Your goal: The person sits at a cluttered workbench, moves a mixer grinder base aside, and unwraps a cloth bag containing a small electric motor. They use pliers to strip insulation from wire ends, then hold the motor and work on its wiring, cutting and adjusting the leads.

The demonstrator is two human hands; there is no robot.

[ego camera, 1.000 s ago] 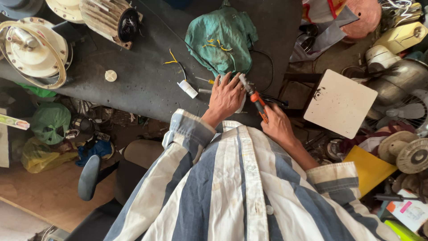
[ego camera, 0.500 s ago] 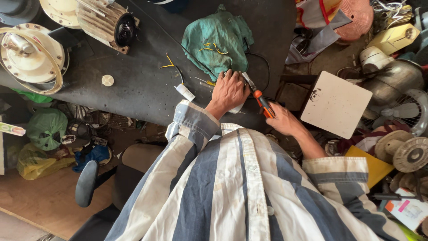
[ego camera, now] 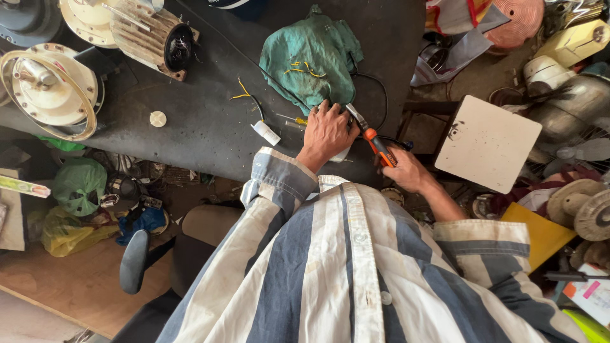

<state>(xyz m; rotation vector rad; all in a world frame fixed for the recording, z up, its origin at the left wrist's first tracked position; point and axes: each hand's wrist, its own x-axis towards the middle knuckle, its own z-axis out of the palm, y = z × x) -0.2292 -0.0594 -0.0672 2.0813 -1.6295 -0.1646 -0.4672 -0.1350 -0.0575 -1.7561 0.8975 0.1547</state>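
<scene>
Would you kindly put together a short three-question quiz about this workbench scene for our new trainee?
1. True or false: the right hand holds pliers with orange and black handles.
2. What does the left hand press on? A) the green cloth B) a small pale part at the dark bench top's edge C) the white square board
3. Which colour are the wire scraps lying on the green cloth?

Key: 1 true. 2 B; the part is mostly hidden under the hand. 3 yellow.
</scene>
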